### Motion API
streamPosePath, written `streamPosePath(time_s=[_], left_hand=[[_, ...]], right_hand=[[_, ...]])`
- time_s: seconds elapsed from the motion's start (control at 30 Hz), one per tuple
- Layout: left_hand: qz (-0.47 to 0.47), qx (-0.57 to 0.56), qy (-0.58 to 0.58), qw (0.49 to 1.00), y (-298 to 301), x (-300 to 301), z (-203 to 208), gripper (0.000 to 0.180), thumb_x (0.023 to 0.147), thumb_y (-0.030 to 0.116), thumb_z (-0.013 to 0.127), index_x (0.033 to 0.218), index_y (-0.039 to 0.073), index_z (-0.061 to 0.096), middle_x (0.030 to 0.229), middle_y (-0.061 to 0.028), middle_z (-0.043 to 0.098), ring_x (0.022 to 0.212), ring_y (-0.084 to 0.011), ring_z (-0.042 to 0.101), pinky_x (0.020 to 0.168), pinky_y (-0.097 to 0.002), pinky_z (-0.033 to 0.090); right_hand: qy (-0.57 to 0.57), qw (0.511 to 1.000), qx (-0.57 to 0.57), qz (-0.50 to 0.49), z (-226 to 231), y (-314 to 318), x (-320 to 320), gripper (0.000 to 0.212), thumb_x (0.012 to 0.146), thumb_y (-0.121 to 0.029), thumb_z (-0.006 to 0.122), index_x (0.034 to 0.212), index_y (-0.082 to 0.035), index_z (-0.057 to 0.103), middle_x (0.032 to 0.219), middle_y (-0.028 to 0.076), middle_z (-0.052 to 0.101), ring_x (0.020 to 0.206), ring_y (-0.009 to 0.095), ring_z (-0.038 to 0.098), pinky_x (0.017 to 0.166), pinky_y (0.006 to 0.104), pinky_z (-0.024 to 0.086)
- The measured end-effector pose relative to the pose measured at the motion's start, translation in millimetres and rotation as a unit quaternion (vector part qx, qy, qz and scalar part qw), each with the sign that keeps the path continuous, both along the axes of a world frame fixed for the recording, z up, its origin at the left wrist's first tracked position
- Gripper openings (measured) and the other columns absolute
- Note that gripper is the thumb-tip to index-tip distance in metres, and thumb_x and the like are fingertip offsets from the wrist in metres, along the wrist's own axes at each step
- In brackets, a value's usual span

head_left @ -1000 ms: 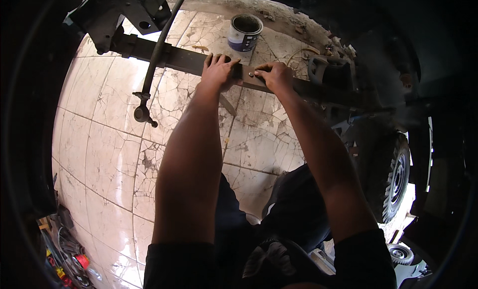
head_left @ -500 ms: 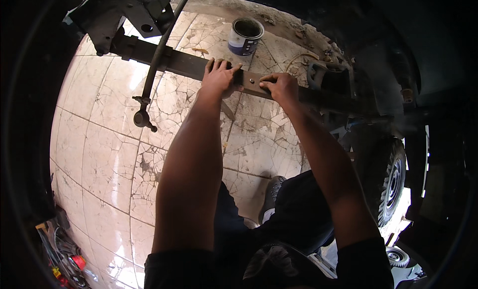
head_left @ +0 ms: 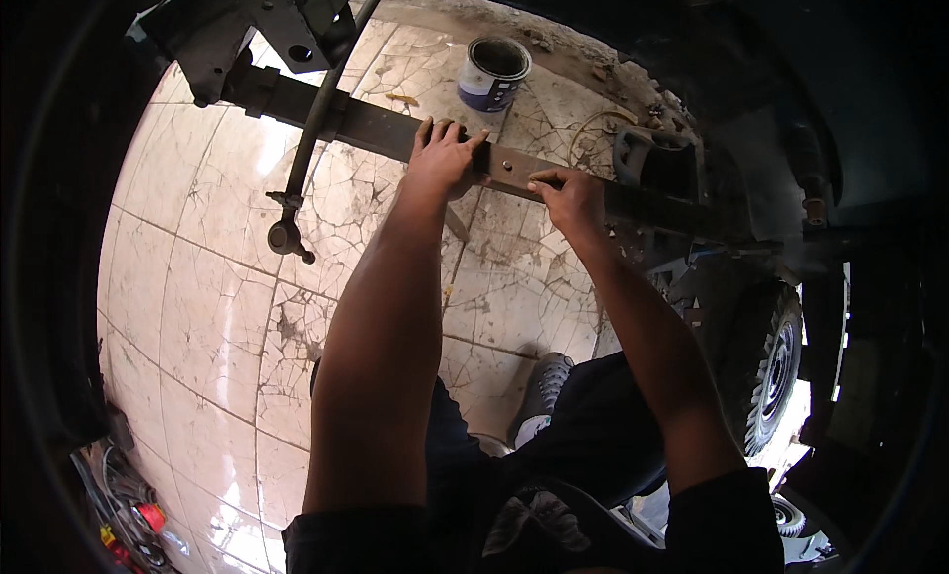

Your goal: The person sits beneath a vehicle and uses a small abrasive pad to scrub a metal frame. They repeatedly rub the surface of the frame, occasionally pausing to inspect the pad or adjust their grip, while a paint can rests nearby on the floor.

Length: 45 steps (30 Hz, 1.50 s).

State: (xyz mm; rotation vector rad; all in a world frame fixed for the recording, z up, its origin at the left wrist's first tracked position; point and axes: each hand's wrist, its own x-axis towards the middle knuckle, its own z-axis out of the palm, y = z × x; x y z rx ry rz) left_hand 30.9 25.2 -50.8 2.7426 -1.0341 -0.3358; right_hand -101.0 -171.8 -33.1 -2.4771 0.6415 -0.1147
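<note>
Broadly, my view spans the cracked tiled floor (head_left: 198, 277), crossed on the far side by a long dark metal bar (head_left: 371, 127). A treaded tyre (head_left: 774, 371) stands at right; a thin rod (head_left: 314, 119) with a ball-like end crosses the bar at left. Beyond the bar sits an open can (head_left: 494, 80). My left hand (head_left: 445, 164) lies over the bar, fingers parted along its far side; I cannot tell how firmly it clasps. My right hand (head_left: 568, 193) has thumb and forefinger pressed together at the bar's surface; whether something small lies between them I cannot tell. Smallest, a shiny fastener (head_left: 507, 166) sits on the bar between both hands. I judge the step to be fingertip work around this fastener; the next move calls for a steadying left hand and a precise right pinch.
</note>
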Motion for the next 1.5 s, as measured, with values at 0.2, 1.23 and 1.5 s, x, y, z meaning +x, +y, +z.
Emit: streamPosePath(time_s=[0.2, 1.23, 1.5], left_hand=[[-0.01, 0.004, 0.0, 1.0, -4.8, 0.3, 2.3, 0.091, 0.086, 0.062, 0.075, 0.163, 0.038, 0.033, 0.159, -0.0185, 0.04, 0.157, -0.0339, 0.024, 0.127, -0.0583, 0.012], [0.01, -0.025, -0.003, 1.0, -6.8, 4.6, 0.6, 0.085, 0.079, 0.064, 0.079, 0.153, 0.036, 0.049, 0.149, -0.0138, 0.05, 0.152, -0.0332, 0.032, 0.126, -0.0562, 0.014], [0.025, 0.003, 0.009, 1.0, -7.6, 9.5, 0.3, 0.092, 0.073, 0.066, 0.083, 0.153, 0.036, 0.049, 0.154, -0.0117, 0.047, 0.155, -0.032, 0.028, 0.128, -0.0557, 0.011]], right_hand=[[0.012, 0.998, -0.012, -0.058, 9.1, -5.5, 35.3, 0.022, 0.087, -0.037, 0.083, 0.103, -0.022, 0.084, 0.097, 0.009, 0.08, 0.092, 0.027, 0.077, 0.081, 0.0386, 0.06], [0.006, 0.995, -0.03, -0.095, 11.7, 4.9, 20.9, 0.019, 0.086, -0.038, 0.083, 0.102, -0.028, 0.084, 0.09, 0.008, 0.079, 0.086, 0.025, 0.076, 0.076, 0.037, 0.058], [-0.043, 0.997, 0.016, -0.057, 1.8, 8.1, -1.2, 0.021, 0.087, -0.037, 0.083, 0.103, -0.023, 0.084, 0.092, 0.009, 0.079, 0.086, 0.025, 0.076, 0.076, 0.0374, 0.058]])
